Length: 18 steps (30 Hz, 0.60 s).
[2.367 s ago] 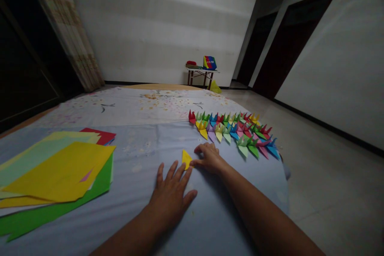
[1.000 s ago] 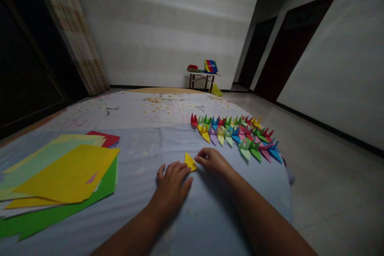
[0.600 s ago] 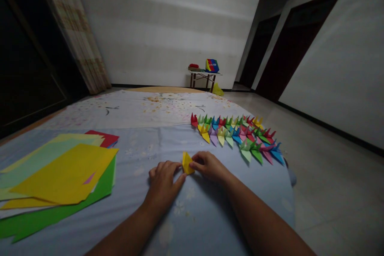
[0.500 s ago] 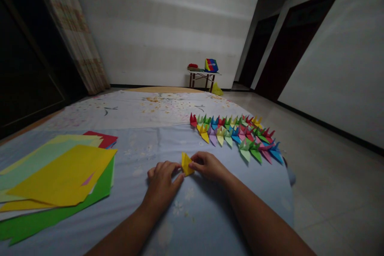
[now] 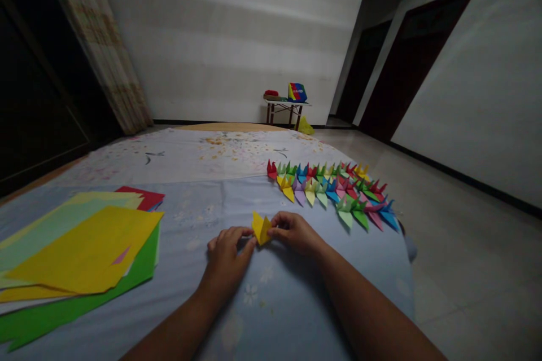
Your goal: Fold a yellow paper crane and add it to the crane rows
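A small folded yellow paper piece (image 5: 261, 228) stands between my two hands on the light blue sheet (image 5: 296, 304). My left hand (image 5: 226, 252) pinches its left side, fingers curled. My right hand (image 5: 293, 231) pinches its right side with thumb and forefinger. Both forearms reach in from the bottom of the view. Beyond my right hand lie rows of several finished paper cranes (image 5: 334, 186) in red, yellow, green, blue, pink and purple.
A fanned stack of coloured paper sheets (image 5: 80, 248), yellow on top with green and red beneath, lies at the left. The sheet's edge drops to a tiled floor (image 5: 466, 248) at the right. A small table (image 5: 284, 107) with colourful items stands by the far wall.
My left hand went from flat on the sheet to curled and pinching. Both hands lifted the yellow piece upright and drew it slightly left and toward me.
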Each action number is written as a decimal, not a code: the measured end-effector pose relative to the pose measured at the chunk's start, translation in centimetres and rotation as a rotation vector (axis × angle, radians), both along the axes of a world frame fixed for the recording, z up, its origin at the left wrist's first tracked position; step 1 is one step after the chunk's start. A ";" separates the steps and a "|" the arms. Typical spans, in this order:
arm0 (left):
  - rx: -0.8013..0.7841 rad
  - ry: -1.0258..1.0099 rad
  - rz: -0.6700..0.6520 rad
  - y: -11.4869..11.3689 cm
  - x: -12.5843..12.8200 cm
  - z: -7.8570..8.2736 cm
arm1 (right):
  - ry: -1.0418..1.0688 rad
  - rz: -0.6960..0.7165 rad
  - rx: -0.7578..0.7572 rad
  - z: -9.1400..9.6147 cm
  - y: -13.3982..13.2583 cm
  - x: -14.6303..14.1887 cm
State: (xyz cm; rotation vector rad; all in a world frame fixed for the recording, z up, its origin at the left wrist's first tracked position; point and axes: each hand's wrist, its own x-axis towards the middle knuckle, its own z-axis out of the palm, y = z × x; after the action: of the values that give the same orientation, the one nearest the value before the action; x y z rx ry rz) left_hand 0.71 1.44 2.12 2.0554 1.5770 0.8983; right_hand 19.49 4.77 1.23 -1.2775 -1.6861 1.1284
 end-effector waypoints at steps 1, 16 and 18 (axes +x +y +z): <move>-0.017 -0.087 -0.003 0.1 0.0 -0.2 | 0.058 -0.002 0.003 -0.1 0.1 0.0; -0.291 -0.757 0.208 0.2 1.1 0.3 | 0.508 0.034 -0.009 0.7 0.2 -0.3; -0.351 -0.848 0.208 -0.1 1.3 0.6 | 0.537 0.058 0.005 0.9 0.2 -0.3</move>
State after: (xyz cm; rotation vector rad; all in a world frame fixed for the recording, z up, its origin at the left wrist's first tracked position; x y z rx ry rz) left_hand 2.00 1.33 2.74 1.0490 1.3288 1.2364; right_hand 19.21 4.92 2.10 -0.8241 -1.3231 1.3542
